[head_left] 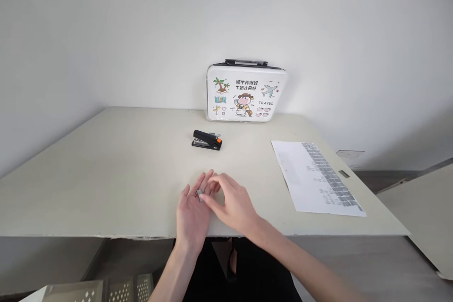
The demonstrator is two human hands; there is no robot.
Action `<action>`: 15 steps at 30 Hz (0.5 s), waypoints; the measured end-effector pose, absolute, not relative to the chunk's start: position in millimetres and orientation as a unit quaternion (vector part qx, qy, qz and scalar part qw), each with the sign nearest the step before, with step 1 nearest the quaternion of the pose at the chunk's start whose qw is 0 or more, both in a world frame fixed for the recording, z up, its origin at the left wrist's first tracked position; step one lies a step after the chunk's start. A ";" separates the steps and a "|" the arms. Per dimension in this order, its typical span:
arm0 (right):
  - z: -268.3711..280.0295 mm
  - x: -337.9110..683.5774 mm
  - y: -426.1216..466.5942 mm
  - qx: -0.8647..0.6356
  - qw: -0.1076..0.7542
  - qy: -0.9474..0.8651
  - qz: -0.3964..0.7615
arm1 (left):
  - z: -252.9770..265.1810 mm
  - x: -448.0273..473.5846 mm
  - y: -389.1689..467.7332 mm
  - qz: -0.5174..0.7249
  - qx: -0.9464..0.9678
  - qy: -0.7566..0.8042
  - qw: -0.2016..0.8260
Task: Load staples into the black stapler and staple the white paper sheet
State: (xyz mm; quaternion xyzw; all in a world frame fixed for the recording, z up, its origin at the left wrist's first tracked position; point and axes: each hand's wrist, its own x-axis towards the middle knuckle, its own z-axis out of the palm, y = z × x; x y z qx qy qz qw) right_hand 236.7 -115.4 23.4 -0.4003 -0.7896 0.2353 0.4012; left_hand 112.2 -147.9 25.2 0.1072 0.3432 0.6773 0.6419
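In the head view, the left hand lies palm up with its fingers spread near the front edge of the pale beige table, and the right hand meets it from the right, its thumb and fingers pinched on a small silvery metal strip of staples that rests on the left hand's fingers. Straight beyond the hands, well apart from them, sits a black stapler with an orange end, and farther back a white cartoon-printed carrying case with a black handle stands upright against the wall. To the right of the right hand, apart from it, a white printed paper sheet lies flat on the table.
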 end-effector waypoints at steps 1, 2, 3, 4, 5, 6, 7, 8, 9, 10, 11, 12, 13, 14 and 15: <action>22.2 239.0 -122.8 -0.412 0.400 -0.786 0.231 | 26.9 118.8 -148.7 0.670 0.123 0.344 0.646; 21.4 241.6 -127.9 -0.424 0.401 -0.781 0.224 | 28.8 126.1 -149.5 0.665 0.138 0.346 0.647; 21.1 244.6 -131.4 -0.435 0.402 -0.776 0.218 | 31.0 134.1 -150.1 0.661 0.150 0.348 0.647; 21.5 248.3 -134.1 -0.443 0.403 -0.772 0.212 | 33.1 142.3 -150.7 0.656 0.161 0.350 0.649; 22.6 252.7 -136.5 -0.448 0.404 -0.769 0.209 | 35.0 150.7 -151.4 0.651 0.171 0.350 0.652; 24.3 258.1 -139.0 -0.452 0.404 -0.768 0.208 | 36.3 159.1 -152.2 0.643 0.182 0.349 0.657; 26.4 264.8 -141.7 -0.455 0.401 -0.766 0.212 | 36.9 167.1 -153.2 0.634 0.194 0.347 0.664; 28.7 273.3 -144.4 -0.458 0.399 -0.763 0.221 | 36.9 174.6 -154.4 0.623 0.208 0.344 0.671; 31.2 283.9 -146.9 -0.460 0.397 -0.758 0.236 | 36.0 181.0 -155.8 0.612 0.224 0.342 0.677; 33.4 297.3 -148.9 -0.464 0.399 -0.750 0.252 | 34.5 186.1 -157.1 0.601 0.242 0.341 0.681; 35.2 313.9 -150.0 -0.472 0.402 -0.738 0.267 | 32.6 189.3 -158.0 0.592 0.261 0.341 0.682; 36.3 334.1 -149.9 -0.483 0.408 -0.724 0.277 | 30.3 190.4 -158.5 0.586 0.282 0.344 0.678; 36.4 357.7 -148.5 -0.507 0.425 -0.699 0.272 | 28.1 188.9 -158.1 0.583 0.302 0.353 0.666; 35.4 384.6 -145.9 -0.547 0.427 -0.671 0.262 | 26.3 184.8 -156.8 0.583 0.324 0.371 0.646; 33.3 414.0 -142.1 -0.594 0.433 -0.636 0.236 | 24.9 178.1 -154.6 0.582 0.349 0.397 0.617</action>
